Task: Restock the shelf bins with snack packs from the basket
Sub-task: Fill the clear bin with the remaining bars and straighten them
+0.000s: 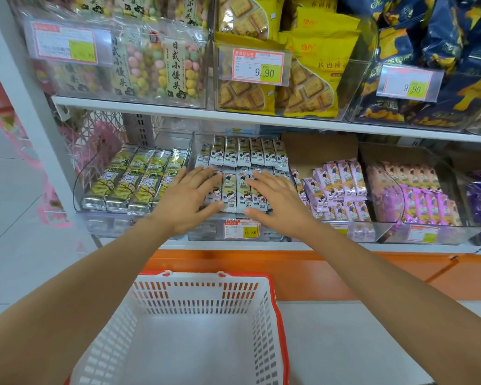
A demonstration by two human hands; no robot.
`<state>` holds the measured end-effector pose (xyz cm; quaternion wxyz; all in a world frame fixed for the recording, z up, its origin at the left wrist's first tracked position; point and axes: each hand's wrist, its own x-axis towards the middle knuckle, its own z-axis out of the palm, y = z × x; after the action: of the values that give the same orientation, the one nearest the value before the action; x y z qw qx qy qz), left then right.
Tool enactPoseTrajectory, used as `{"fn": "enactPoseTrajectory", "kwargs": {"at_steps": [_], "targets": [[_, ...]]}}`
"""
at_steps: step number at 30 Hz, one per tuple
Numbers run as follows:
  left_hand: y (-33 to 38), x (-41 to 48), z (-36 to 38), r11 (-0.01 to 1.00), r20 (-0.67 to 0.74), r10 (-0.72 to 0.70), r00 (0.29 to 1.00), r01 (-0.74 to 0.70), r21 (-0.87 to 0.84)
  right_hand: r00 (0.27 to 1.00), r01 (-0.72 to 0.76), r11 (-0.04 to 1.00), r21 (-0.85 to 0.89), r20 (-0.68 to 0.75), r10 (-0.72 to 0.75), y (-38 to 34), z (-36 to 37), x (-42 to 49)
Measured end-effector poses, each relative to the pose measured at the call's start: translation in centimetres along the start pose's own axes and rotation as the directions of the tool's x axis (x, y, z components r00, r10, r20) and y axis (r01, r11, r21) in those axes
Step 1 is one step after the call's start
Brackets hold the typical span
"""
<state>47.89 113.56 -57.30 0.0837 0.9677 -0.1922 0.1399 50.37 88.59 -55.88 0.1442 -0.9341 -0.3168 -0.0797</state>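
Note:
A clear shelf bin [195, 145] on the lower shelf holds rows of white snack packs [243, 155] with cartoon figures. My left hand [190, 197] lies flat on the front row at its left side, fingers straight and spread. My right hand [275, 198] lies flat on the same row at its right side, fingers straight. Neither hand grips a pack. Below my arms stands a white basket [195, 298] with a red rim; nothing shows inside it.
A bin of green packs [139, 180] sits left of the white ones, and bins of pink packs [342, 187] sit to the right. The upper shelf [178, 112] carries bins of larger bags. An orange ledge [303, 268] runs below the lower shelf.

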Motion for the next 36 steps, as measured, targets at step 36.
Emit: {"fn": "enactPoseTrajectory", "kwargs": {"at_steps": [36], "targets": [[-7.4,-9.2,-1.3,0.943,-0.172,-0.316,0.933,0.329,0.051,0.974,0.205,0.976,-0.072,-0.081,-0.210,-13.6,5.2,6.4]]}}
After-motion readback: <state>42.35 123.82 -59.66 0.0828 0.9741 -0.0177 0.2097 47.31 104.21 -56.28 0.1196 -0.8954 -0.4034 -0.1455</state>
